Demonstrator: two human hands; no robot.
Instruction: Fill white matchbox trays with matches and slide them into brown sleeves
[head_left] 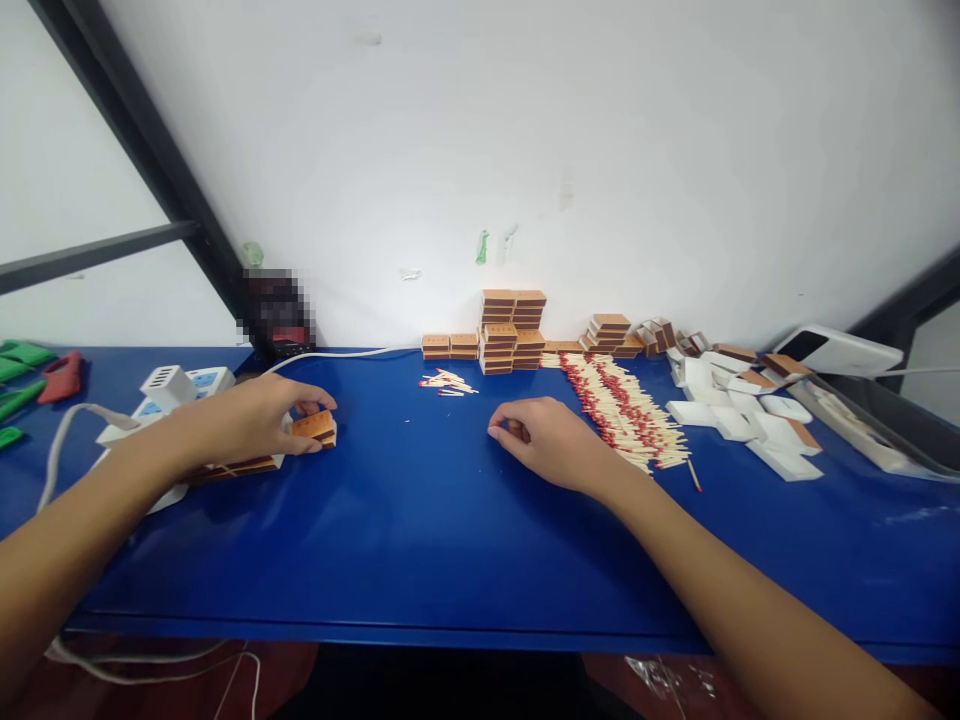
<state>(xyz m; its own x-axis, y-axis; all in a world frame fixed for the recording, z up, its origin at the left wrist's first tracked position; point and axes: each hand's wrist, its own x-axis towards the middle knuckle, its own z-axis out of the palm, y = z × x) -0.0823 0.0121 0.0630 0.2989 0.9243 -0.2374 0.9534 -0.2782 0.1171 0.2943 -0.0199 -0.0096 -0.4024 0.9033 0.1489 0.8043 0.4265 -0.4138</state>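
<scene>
My left hand (281,412) is at the left side of the blue table, its thumb and fingers closed round a small orange-brown matchbox (313,427). More matchboxes (244,468) lie under and beside that wrist, partly covered by it. My right hand (551,440) rests on the table right of the middle, fingers curled in and thumb against the index finger; nothing shows at the fingertips. Just beyond it spreads a long heap of red-tipped matches (622,405). A small loose group of matches (448,382) lies between the hands, farther back.
Stacked matchboxes (512,335) stand against the wall. White matchbox trays (739,410) are piled at the right, near a white device (836,348) and a bin (885,425). A power strip (214,382) with cables sits at left, and green and red tools (60,378) lie farther left.
</scene>
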